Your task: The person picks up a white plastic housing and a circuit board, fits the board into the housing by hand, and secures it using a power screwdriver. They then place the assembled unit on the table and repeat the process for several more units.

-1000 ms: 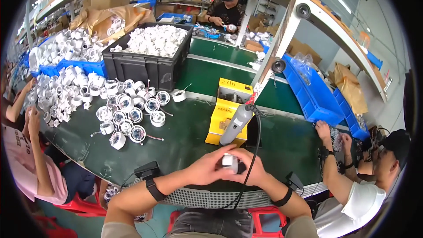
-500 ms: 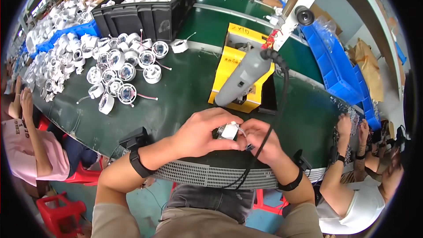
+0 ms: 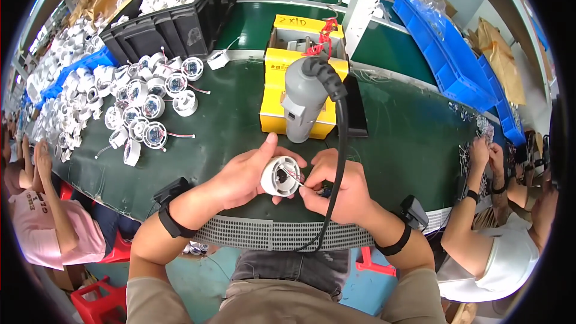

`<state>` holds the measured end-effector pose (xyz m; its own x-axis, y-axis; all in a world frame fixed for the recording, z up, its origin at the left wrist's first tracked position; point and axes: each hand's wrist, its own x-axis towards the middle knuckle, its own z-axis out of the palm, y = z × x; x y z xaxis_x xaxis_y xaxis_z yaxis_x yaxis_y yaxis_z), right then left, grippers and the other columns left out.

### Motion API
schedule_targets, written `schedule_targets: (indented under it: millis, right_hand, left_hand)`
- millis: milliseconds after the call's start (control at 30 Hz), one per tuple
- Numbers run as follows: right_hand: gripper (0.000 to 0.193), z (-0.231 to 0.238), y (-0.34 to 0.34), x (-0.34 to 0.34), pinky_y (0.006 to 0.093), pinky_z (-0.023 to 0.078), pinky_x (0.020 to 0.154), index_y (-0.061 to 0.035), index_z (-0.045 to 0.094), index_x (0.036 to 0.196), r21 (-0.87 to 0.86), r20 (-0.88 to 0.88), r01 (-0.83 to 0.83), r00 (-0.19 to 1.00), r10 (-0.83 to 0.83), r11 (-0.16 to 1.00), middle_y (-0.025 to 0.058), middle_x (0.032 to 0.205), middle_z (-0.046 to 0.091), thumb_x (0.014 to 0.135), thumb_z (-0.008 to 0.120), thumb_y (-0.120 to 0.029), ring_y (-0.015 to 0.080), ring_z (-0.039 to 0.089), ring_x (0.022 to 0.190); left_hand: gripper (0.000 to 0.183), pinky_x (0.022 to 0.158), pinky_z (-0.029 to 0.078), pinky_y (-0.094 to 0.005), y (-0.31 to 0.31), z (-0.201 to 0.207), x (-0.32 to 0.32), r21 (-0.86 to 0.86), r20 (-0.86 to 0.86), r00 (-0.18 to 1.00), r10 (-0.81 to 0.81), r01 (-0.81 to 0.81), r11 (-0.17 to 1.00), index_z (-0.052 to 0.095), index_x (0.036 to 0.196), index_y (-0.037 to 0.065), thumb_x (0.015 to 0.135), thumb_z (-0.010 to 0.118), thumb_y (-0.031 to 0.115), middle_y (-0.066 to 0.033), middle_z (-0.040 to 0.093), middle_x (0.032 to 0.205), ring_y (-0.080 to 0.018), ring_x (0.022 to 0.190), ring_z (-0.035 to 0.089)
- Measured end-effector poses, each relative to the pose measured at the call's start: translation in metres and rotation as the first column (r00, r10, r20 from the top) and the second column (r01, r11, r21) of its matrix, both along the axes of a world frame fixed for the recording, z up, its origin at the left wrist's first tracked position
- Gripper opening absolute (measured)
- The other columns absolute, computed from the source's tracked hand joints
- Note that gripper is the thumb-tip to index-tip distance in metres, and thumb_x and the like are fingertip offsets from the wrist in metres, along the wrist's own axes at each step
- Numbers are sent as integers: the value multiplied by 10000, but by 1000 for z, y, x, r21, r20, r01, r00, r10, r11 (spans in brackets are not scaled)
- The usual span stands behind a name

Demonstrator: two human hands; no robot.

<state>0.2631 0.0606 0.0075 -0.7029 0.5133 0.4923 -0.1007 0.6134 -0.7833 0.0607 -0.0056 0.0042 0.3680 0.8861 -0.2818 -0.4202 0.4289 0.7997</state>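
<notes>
Two hands meet over the near edge of a green belt point(image 3: 420, 138), working on one round white housing point(image 3: 279, 176). The left hand point(image 3: 249, 177) cups it from the left, thumb up over the rim and fingers curled beneath, open face turned toward the person. The right hand point(image 3: 336, 186) comes in from the right, fingertips pinched on thin red and white wires point(image 3: 294, 175) at the housing's mouth. Both wrists rest low on the belt's ribbed edge, forearms angled inward, a dark band on each. A steady cupping grip and a light pinch close to the wire ends look the sound way to seat them without a kink. Just beyond the hands a grey power screwdriver point(image 3: 303, 105) hangs nose down, its black cable point(image 3: 341, 144) crossing the right hand. Behind it stands a yellow box point(image 3: 273, 93). Farther off to the left lie more white housings point(image 3: 141, 108) and a black crate point(image 3: 174, 18). Other workers sit at either side.
</notes>
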Motion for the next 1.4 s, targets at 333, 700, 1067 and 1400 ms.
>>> schedule_targets:
  millis: [333,700,1067,1400]
  right_hand:
    - [174,-4,-12,-9,278,451,510,-49,671,850,105,88,279,953,-289,955,79,765,602,714,778,-43,176,589,601]
    - [227,20,-1,6,271,507,566,-33,722,898,412,-58,230,972,-227,882,123,936,639,683,793,-34,180,624,691]
    - [172,10,-9,-4,245,482,502,35,679,903,-84,-80,143,985,-150,986,102,812,648,742,733,68,145,625,602]
    - [342,5,-9,-9,311,504,759,17,601,1042,-89,-96,239,964,-247,967,110,1009,595,739,760,19,188,621,901]
  left_hand:
    - [451,819,476,-246,-1,-13,16,221,-108,990,87,-62,973,527,1257,5,1034,371,364,-34,604,1050,-90,903,569]
    - [440,967,410,-317,-13,-9,16,618,-280,862,422,-175,766,515,1256,-6,1045,312,323,-99,529,1265,-167,1109,531]
    - [574,1115,289,-414,-11,-9,22,635,-195,966,172,-9,773,134,1492,17,1033,330,300,-165,279,1508,-288,1379,324]
    - [665,1133,180,-354,-12,-17,25,594,91,994,60,-102,798,-8,1511,43,1019,388,251,-150,184,1536,-231,1407,214]
